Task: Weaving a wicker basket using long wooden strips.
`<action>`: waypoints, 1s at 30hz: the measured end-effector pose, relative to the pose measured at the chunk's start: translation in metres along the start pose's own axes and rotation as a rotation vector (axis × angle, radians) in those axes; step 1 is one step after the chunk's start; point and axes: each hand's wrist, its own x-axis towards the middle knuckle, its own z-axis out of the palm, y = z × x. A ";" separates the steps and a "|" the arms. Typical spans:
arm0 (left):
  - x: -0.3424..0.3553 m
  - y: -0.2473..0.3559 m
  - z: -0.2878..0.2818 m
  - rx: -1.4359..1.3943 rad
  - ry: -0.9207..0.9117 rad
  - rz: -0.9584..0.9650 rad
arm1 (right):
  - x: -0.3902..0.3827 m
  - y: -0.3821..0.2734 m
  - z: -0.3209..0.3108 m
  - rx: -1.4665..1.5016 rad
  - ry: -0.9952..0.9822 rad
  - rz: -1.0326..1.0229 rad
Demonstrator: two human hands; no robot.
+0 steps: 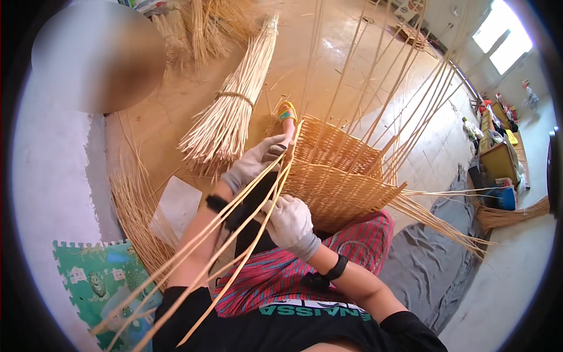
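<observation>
A half-woven wicker basket [343,199] leans over my lap, its long upright rods standing up from the walls. Gloved in pale grey, my left hand [253,163] is closed at the basket's near left corner, gripping the wicker rods [243,196] where they meet the weave. Those rods run loose from the corner down past my left arm. Lower and to the right, my right hand [291,224], gloved too, has its fingers curled around one of the rods beside the basket wall. Its fingertips are partly hidden.
A tied bundle of pale rods [231,105] lies at the far left, with loose thin rods [135,193] along the left wall. A green foam mat [97,273] is at lower left. Grey cloth [419,258] covers floor on the right, near a blue bucket [504,198].
</observation>
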 end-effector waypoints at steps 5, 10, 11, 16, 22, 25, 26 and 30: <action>0.045 0.008 -0.026 0.660 -0.257 -0.065 | -0.042 0.023 -0.020 0.122 0.058 0.152; 0.032 -0.033 0.017 0.594 0.224 0.193 | -0.099 0.159 -0.059 1.076 0.669 0.941; 0.028 -0.042 0.020 0.482 0.286 0.183 | -0.102 0.180 -0.064 1.071 0.715 0.975; 0.040 -0.081 0.020 0.083 0.368 0.278 | -0.036 0.158 -0.024 0.587 0.684 0.592; 0.051 -0.094 0.038 0.512 0.493 0.488 | 0.108 0.144 -0.054 -0.326 0.411 0.110; 0.049 -0.097 0.032 -0.248 0.390 0.364 | 0.014 0.189 -0.039 1.144 0.717 -0.018; 0.052 -0.097 0.038 -0.448 0.395 0.319 | -0.041 0.198 -0.025 0.987 0.830 0.133; 0.034 -0.061 0.068 0.264 0.685 0.382 | -0.122 0.184 -0.020 0.420 0.739 0.678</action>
